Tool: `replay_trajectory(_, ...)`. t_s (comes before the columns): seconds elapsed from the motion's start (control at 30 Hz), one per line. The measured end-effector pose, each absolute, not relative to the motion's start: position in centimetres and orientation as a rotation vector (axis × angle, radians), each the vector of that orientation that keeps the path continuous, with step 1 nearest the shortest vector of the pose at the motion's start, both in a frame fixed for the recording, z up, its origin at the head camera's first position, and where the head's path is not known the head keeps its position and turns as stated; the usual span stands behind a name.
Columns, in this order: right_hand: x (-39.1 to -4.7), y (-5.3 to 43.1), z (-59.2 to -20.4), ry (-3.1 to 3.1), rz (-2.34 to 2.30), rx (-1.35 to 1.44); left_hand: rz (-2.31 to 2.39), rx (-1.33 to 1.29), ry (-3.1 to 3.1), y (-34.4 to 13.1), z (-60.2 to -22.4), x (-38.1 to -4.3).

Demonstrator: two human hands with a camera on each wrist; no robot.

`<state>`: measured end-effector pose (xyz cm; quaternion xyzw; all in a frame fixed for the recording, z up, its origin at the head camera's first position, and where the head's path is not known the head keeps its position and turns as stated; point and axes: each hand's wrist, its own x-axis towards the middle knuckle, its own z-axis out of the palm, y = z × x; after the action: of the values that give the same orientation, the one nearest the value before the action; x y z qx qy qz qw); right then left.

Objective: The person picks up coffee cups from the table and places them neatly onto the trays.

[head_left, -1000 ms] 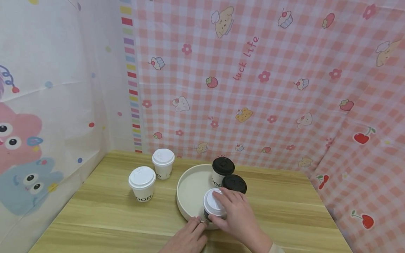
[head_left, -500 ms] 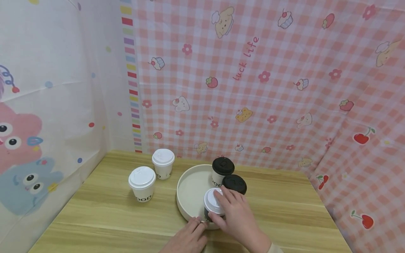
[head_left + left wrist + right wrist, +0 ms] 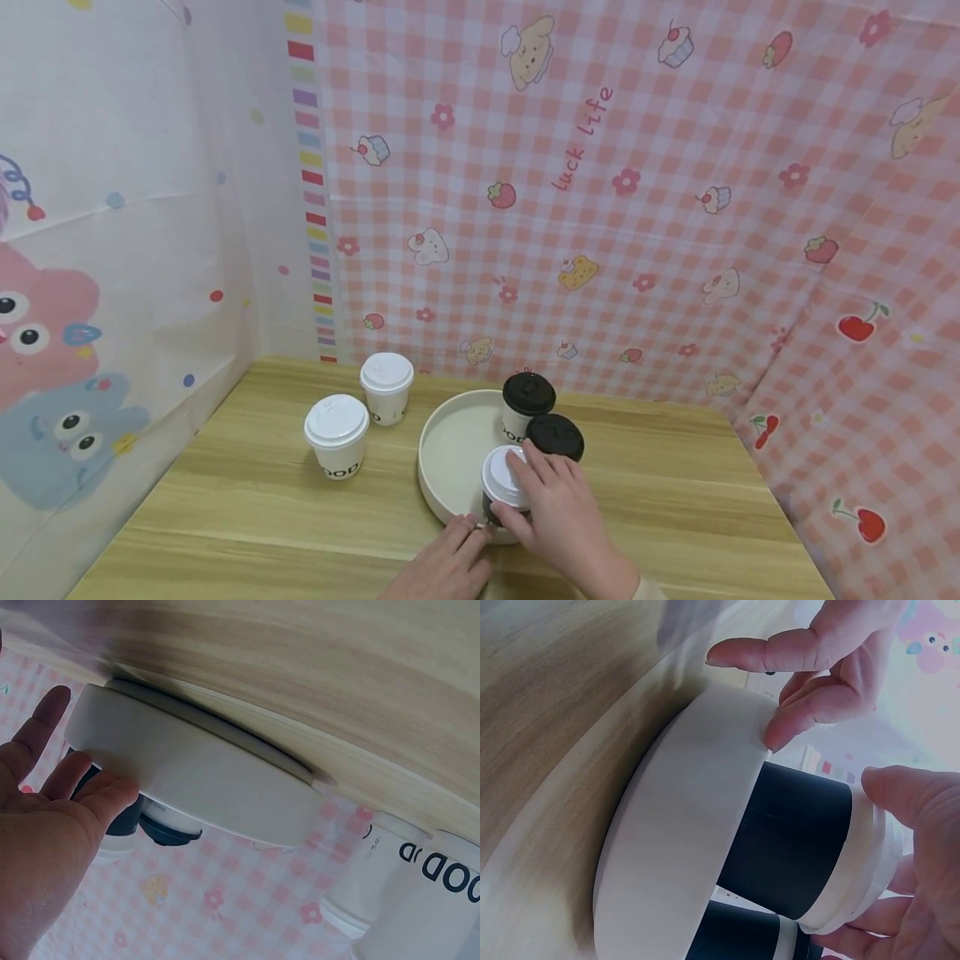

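Observation:
My right hand point(image 3: 562, 508) grips a white-lidded paper cup point(image 3: 504, 477) by its lid, thumb on one side and fingers on the other. A black sleeve point(image 3: 787, 832) wraps this cup, which stands at the near right inside a round cream tray point(image 3: 453, 458). Fingertips of my left hand point(image 3: 446, 562) touch the tray's near rim, just left of the cup. In the left wrist view its thumb and fingers are spread, some reaching over the rim. Behind the gripped cup, two black-lidded paper cups, one farther back point(image 3: 528, 394) and one nearer point(image 3: 557, 437), stand in the tray.
Two white-lidded paper cups, a nearer one point(image 3: 337, 437) and a farther one point(image 3: 387, 387), stand on the wooden table point(image 3: 247, 500) left of the tray. A pink checked cloth point(image 3: 600, 208) hangs behind, and a white printed cloth point(image 3: 135, 250) at the left.
My right hand has shifted very slightly left at the white-lidded cup. The left hand, the tray and the other cups have kept their places.

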<state>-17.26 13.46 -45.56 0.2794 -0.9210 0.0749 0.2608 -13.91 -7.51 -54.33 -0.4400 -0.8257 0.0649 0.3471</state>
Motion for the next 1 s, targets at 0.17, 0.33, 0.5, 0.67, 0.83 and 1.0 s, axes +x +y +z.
replay_trajectory(0.17, -17.25, 13.36, -45.6, -2.451, 0.168, 0.759, 0.155, -1.141, -2.15, -7.51, -54.35, -13.86)
replay_trajectory(0.33, -17.27, 13.31, -45.62, -2.443, 0.168, 0.76, 0.161, -1.135, -2.153, -7.56, -54.3, -13.83)
replay_trajectory(0.5, -17.33, 13.26, -45.73, -2.462, 0.166, 0.752, 0.175, -1.135, -2.165, -7.65, -54.25, -13.74)
replay_trajectory(0.67, -17.32, 13.09, -45.94, -2.458, 0.137, 0.741, 0.184, -1.136, -2.159, -7.64, -54.37, -13.74)
replay_trajectory(0.83, -17.18, 12.81, -45.97, -2.453, 0.12, 0.725, 0.189, -1.139, -2.132, -7.55, -54.56, -13.89)
replay_trajectory(1.0, -17.03, 12.66, -45.96, -2.445, 0.125, 0.716, 0.184, -1.143, -2.132, -7.53, -54.63, -13.99)
